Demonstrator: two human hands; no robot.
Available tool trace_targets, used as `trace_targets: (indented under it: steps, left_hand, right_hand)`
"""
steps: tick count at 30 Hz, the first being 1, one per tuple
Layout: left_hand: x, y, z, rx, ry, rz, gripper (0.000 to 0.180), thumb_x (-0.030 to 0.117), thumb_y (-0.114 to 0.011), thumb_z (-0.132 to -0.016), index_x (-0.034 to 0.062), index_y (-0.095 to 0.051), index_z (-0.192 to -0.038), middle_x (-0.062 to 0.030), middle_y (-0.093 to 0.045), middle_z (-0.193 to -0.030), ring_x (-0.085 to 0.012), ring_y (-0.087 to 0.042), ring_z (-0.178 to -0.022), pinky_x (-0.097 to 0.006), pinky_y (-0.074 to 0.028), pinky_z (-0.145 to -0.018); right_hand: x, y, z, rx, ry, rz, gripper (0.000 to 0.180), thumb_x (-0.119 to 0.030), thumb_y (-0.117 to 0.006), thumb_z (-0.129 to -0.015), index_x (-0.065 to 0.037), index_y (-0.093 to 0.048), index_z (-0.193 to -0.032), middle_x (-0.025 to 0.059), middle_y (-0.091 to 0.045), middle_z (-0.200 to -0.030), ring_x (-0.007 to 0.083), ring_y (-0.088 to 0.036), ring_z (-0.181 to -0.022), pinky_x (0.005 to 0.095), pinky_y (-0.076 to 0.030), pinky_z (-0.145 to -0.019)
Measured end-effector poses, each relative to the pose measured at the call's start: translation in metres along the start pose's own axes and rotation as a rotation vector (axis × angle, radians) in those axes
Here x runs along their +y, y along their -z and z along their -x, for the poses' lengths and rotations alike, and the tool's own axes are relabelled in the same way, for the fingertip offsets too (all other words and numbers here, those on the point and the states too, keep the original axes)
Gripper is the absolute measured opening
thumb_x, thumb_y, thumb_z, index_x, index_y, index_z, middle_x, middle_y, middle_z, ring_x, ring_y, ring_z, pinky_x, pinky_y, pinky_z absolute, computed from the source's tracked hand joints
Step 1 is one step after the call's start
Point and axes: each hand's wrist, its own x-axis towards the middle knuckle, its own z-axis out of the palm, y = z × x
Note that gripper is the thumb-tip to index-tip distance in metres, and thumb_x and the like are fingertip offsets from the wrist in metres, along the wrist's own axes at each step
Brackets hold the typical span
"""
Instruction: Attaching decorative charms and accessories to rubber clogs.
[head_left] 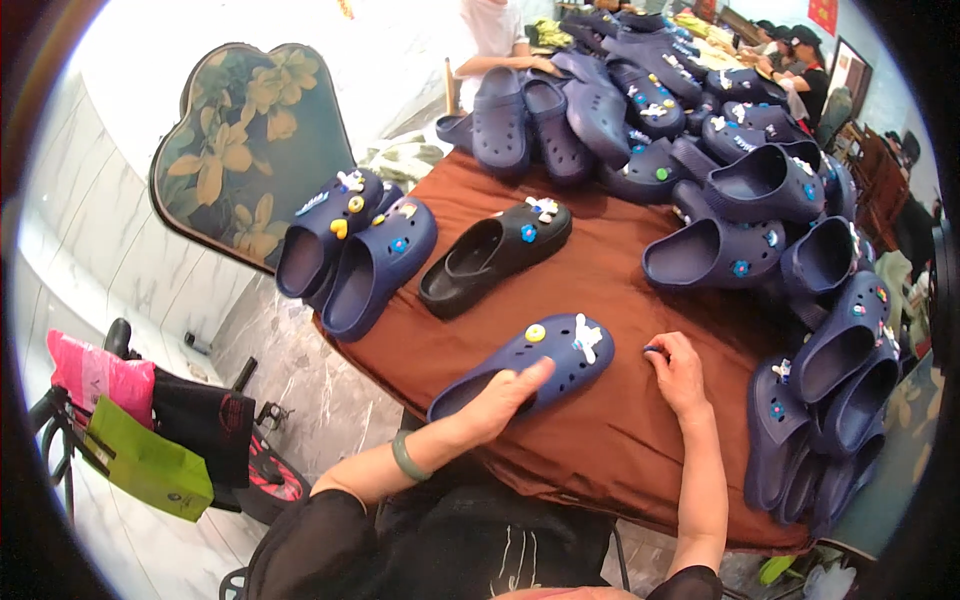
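Lower left of frame: pink bag [88, 370], soft, crumpled, w/ black bag [205, 420] just right of it & flat lime-green paper bag [148, 468] below, small dark round mark on its front. Top right corner: red sign [823, 14], partly cut off by rim.

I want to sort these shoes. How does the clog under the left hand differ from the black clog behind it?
The navy clog is blue, while the black clog is black. The left hand rests on the navy clog; nothing touches the black clog. The navy clog lies nearer the person; the black clog lies farther. Both lie on the brown tablecloth and carry small charms.
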Motion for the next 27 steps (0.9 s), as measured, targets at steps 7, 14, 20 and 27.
trace_targets:
  steps: [7,14,20,27]
  left_hand:
    - [0.012,0.007,-0.007,-0.035,-0.067,-0.278,0.045,0.025,-0.06,-0.091,-0.0007,-0.053,-0.126,-0.0044,-0.057,-0.12,-0.0135,-0.05,-0.111,-0.029,-0.036,-0.101]
    - [0.001,0.014,-0.017,0.039,0.031,-0.102,0.047,0.008,-0.065,-0.078,-0.0027,-0.054,-0.122,-0.0056,-0.059,-0.115,-0.0139,-0.054,-0.105,-0.028,-0.038,-0.098]
    - [0.003,0.013,-0.01,0.022,0.025,-0.105,0.046,0.005,-0.063,-0.076,-0.0022,-0.055,-0.121,-0.0053,-0.059,-0.114,-0.0131,-0.053,-0.105,-0.028,-0.04,-0.096]
    - [-0.007,0.015,-0.012,-0.019,-0.02,-0.069,0.045,0.002,-0.06,-0.078,-0.0008,-0.054,-0.123,-0.0037,-0.058,-0.117,-0.0125,-0.052,-0.109,-0.028,-0.038,-0.098]
  right_hand:
    - [-0.004,0.003,-0.014,0.057,0.041,-0.094,0.009,-0.006,-0.065,-0.084,-0.002,-0.066,-0.091,0.0116,-0.064,-0.091,0.0257,-0.062,-0.082,0.0328,-0.049,-0.073]
    - [-0.048,-0.016,-0.014,0.025,0.018,-0.414,0.016,0.002,-0.07,-0.078,-0.002,-0.068,-0.092,0.0034,-0.063,-0.087,0.012,-0.059,-0.08,0.0234,-0.047,-0.071]
    - [-0.088,-0.052,-0.024,0.095,0.333,-0.232,0.022,-0.002,-0.077,-0.07,-0.004,-0.069,-0.09,0.0089,-0.063,-0.085,0.0234,-0.062,-0.075,0.0332,-0.052,-0.065]
    - [-0.092,-0.058,-0.014,0.171,0.493,-0.088,0.027,0.002,-0.075,-0.067,-0.005,-0.068,-0.092,0.0079,-0.062,-0.084,0.0247,-0.061,-0.074,0.0347,-0.052,-0.064]
